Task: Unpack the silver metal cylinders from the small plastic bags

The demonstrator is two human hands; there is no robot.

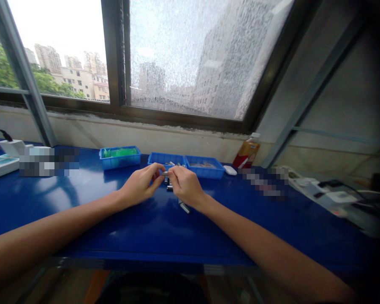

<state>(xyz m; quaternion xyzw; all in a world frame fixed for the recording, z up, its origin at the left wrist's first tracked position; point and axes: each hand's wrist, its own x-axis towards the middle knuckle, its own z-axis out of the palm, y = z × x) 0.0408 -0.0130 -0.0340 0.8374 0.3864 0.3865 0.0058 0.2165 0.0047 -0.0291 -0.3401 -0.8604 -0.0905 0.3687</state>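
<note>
Evidently pinching small metal piece [165,173] with left hand [142,184] and right hand [187,185] (fingertips nearly closed), probably for control, near blue bin [209,173] for easy reach.

Silvery piece [165,173] partly hidden by right hand [187,185], left forearm [66,223] cut off

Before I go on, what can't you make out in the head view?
Head view:
Silver piece: partly covered by the left hand and right hand.
Middle blue tray: front partly hidden behind those hands.
Right blue tray: contents too blurred to identify.
Bottle: label too blurred to read.
</note>
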